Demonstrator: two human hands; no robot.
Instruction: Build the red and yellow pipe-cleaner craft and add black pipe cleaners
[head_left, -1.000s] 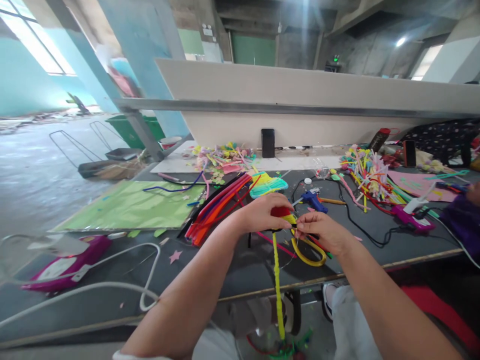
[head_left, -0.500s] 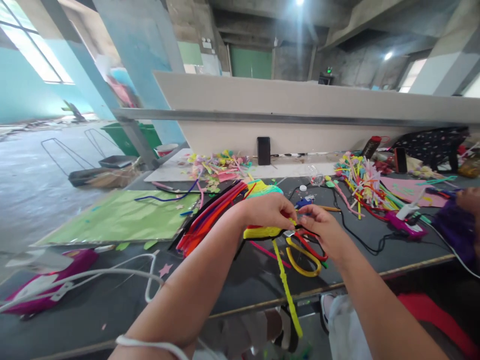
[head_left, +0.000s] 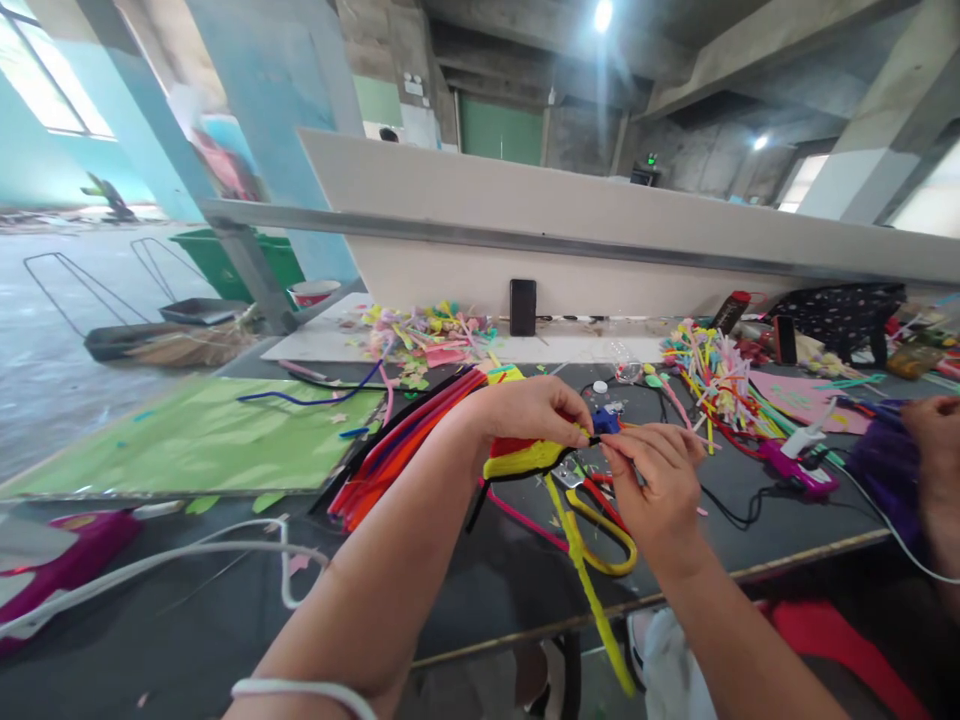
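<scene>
My left hand (head_left: 541, 412) pinches the right end of a yellow and red piece edged in black (head_left: 525, 460), near the table's middle. My right hand (head_left: 654, 480) is closed on a thin black strip (head_left: 594, 440) at that same end, its fingertips close to my left ones. A yellow fuzzy strip (head_left: 581, 570) hangs down over the table's front edge. Below my hands lie yellow-handled scissors (head_left: 619, 565), partly covered. A bundle of red, orange, purple and black pipe cleaners (head_left: 409, 450) lies left, partly behind my left forearm.
A green sheet (head_left: 202, 430) lies at the left, a magenta glue gun (head_left: 82, 560) before it. A black phone (head_left: 523, 307) leans against the white board. Cut pipe cleaners (head_left: 716, 375) pile up at right, near a magenta device (head_left: 799, 470) and another person's hand (head_left: 937, 450).
My right hand has turned and its fingers have closed on the black strip. The yellow strip's lower end has swung right. The camera view has shifted slightly.
</scene>
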